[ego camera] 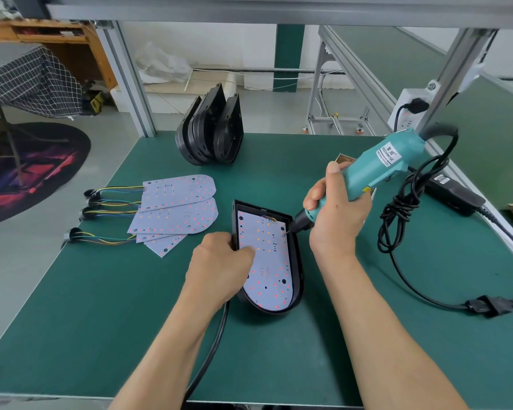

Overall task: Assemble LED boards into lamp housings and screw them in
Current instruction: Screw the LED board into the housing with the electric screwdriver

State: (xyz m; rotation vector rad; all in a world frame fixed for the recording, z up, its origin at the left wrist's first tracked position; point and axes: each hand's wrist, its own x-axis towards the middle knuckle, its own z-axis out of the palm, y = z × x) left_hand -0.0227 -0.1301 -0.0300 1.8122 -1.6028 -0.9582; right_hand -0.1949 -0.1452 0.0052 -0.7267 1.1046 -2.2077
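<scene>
The teal screwdriver [365, 176] is gripped in the right hand [336, 211], its tip set at the far right of the LED board [267, 261], seated in a housing [296, 261] mid-table and steadied by the left hand [219, 261], thumb pressed flat; loose boards [178, 208] toward the left edge and empty housings [211, 128] at the far edge evidently remain to be assembled.

Teal screwdriver [376, 170], black housing [296, 261], white board [267, 261] dotted red and orange — green table [101, 321].
</scene>
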